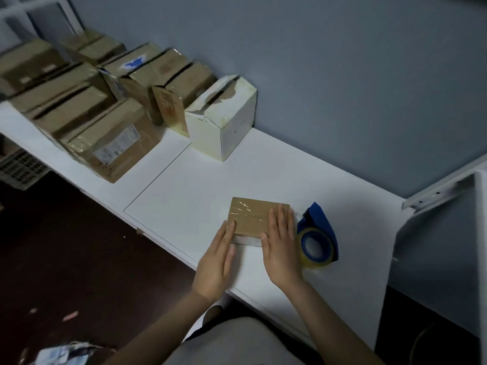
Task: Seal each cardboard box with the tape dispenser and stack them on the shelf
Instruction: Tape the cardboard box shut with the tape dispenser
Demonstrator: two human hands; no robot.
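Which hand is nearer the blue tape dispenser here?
Right. The right hand lies flat on the small box, just beside the tape dispenser; the left hand rests at the box's far left edge.

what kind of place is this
Probably a small packing or storage room: rows of cardboard boxes on a white shelf, and a blue tape dispenser beside a small taped box.

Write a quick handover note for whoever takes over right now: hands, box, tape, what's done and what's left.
Left hand: open, fingers straight against the small box's left edge.
Right hand: open, flat on its top.
Tape dispenser: on the white table, just right of the box, unheld.
Done: clear tape runs across this box's top.
Left: stack it; the white box behind shows a gap between its top flaps, likely unsealed.
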